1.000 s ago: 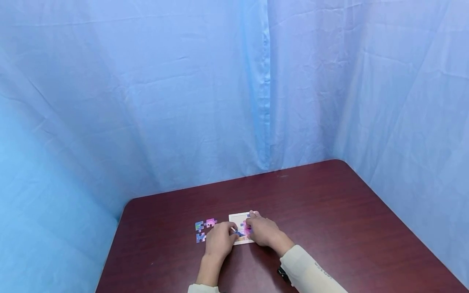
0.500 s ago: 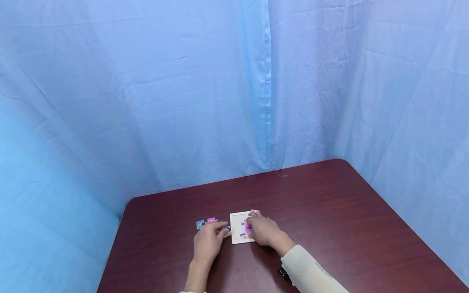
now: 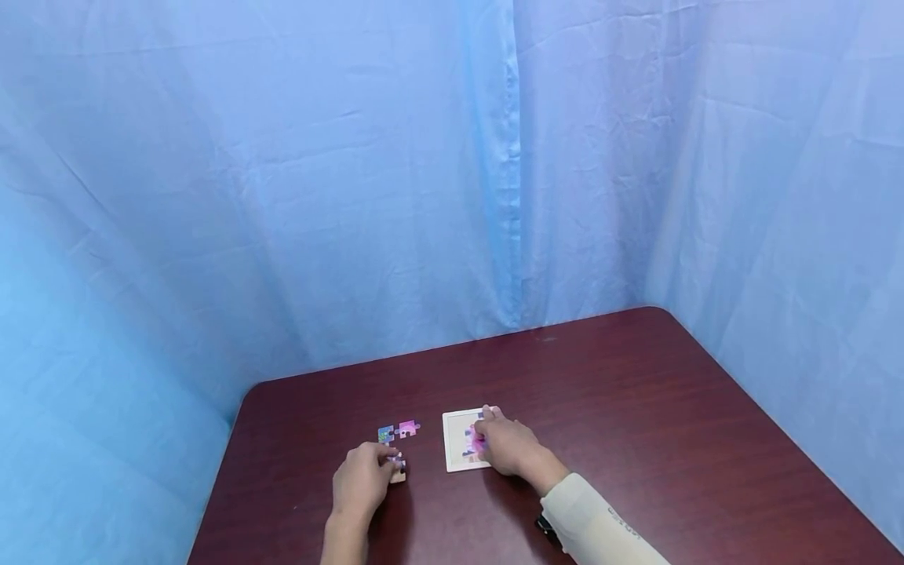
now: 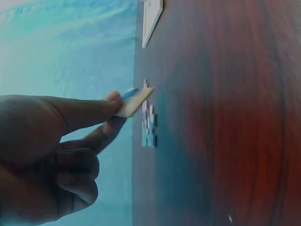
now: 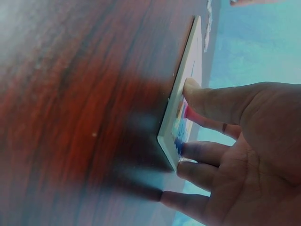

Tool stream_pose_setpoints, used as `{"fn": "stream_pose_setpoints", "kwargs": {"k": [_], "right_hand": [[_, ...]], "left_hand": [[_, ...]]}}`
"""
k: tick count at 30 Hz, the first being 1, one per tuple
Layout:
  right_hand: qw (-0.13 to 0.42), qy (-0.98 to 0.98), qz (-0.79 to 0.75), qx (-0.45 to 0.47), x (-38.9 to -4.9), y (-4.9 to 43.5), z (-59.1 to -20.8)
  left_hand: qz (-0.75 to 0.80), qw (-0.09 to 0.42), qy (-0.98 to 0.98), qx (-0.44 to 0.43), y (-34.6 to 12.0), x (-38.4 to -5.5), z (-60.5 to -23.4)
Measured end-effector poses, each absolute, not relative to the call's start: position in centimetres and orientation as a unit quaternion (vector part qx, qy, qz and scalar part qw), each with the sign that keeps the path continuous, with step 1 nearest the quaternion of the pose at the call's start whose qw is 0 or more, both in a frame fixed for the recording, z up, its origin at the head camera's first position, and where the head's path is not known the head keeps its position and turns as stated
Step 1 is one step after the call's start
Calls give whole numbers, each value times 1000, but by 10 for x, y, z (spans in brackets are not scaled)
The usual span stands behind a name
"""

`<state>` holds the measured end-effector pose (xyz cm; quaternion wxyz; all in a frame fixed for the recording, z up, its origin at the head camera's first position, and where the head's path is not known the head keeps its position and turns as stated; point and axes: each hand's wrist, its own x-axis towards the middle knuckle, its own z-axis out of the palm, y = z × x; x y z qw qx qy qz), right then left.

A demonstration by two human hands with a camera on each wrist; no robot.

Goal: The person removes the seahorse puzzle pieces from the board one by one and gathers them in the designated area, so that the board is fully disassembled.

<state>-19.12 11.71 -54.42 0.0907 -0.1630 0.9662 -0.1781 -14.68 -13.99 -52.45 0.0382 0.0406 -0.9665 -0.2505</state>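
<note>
My left hand [image 3: 359,480] pinches a jigsaw piece [image 4: 135,102] between thumb and index finger, its pale edge towards the left wrist camera. The piece is tilted and lifted above the table. Loose jigsaw pieces [image 3: 407,428] with pink and blue print lie just beyond this hand, partly covered by it. My right hand [image 3: 510,443] rests on the right part of a white puzzle tray [image 3: 448,453], its fingers fairly straight and its thumb on the tray. Under and beside those fingers, printed pieces [image 3: 471,442] sit in the tray; the left part shows bare backing.
A dark red-brown table [image 3: 607,408] carries everything. Blue curtains [image 3: 353,196] hang behind it and along both sides. Between the loose pieces and the tray lies a strip of tabletop.
The left hand has moved from the tray leftwards to the loose pieces, carrying a piece out of the tray. More backing shows at the tray's left. The right hand has stayed in place.
</note>
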Motion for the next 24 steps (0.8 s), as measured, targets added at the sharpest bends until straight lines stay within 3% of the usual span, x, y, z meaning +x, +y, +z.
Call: {"fn": "stream_pose_setpoints", "kwargs": {"k": [24], "right_hand": [[93, 964, -183, -167, -192, 118, -544]], "left_hand": [[-169, 35, -980, 97, -145, -140, -542]]}}
